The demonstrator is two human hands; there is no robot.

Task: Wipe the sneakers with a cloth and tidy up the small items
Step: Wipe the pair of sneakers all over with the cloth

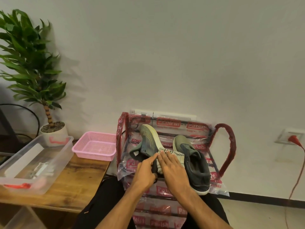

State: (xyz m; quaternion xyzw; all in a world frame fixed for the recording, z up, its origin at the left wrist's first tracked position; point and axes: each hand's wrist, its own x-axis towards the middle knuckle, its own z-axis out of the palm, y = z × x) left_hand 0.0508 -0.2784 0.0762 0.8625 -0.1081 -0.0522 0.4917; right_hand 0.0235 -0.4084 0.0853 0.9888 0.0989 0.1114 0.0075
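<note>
Head view: left hand (145, 172) grip holds tilted sneaker (149, 139); right hand (171, 169) flat, pressing cloth (177, 157).

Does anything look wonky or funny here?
The left sneaker is tipped on its side, its pale sole showing, while the right sneaker stands upright. The left hand grips the tipped one, so it looks held for wiping, not fallen.
</note>
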